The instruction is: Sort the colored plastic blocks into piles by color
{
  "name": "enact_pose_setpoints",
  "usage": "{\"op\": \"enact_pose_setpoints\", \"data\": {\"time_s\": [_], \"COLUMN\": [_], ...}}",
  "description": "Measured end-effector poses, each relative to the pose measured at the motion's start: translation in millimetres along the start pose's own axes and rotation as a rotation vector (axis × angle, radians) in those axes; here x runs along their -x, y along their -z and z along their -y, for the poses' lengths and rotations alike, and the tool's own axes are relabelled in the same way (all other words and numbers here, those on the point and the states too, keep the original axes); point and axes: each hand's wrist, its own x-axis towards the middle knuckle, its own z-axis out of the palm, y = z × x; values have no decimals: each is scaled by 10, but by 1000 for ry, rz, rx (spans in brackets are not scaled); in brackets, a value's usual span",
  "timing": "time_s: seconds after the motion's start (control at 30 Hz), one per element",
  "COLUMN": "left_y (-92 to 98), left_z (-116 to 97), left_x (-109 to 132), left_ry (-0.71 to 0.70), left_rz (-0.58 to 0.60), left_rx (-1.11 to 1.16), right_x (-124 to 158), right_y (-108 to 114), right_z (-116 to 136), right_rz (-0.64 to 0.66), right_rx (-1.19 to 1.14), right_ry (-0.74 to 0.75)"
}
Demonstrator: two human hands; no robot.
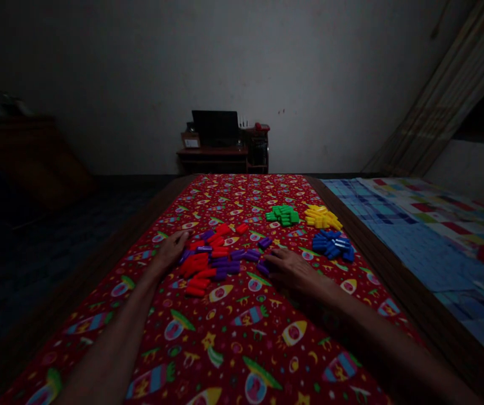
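A mixed heap of small red blocks (195, 263) and purple blocks (227, 265) lies spread on the patterned red cloth (250, 349). My left hand (171, 250) rests at the left edge of this heap, its fingers reaching along the blocks and holding nothing that I can see. Over at the heap's right end, my right hand (290, 269) is held low with its fingers bent and apart. Its fingertips touch or nearly touch a purple block (262, 268). Another purple block (264, 243) lies just beyond those fingers. The undersides of both hands are hidden.
Farther right sit separate piles of green blocks (283, 215), yellow blocks (323, 217) and blue blocks (334, 245). A bed with a checked blue sheet (398, 247) adjoins the right side. A desk (212, 160) bearing a dark monitor (215, 127) stands by the far wall. The light is dim.
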Motion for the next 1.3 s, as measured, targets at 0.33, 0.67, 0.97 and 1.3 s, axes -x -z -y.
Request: {"op": "enact_pose_setpoints", "data": {"time_s": [0.33, 0.67, 0.97, 1.3], "left_y": [-68, -67, -159, -138], "left_z": [108, 132, 280, 297], "left_x": [-49, -31, -113, -88], "left_ry": [-68, -112, -174, -206], "left_rz": [-69, -57, -105, -99], "left_rx": [19, 12, 45, 34], "right_x": [22, -545, -497, -518], "right_y": [-45, -187, -71, -478], "right_z": [-451, -340, -464, 38], "right_rz": [-181, -10, 21, 53], "right_rx": [190, 142, 412, 110], "right_ry": [-196, -30, -315, 141]}}
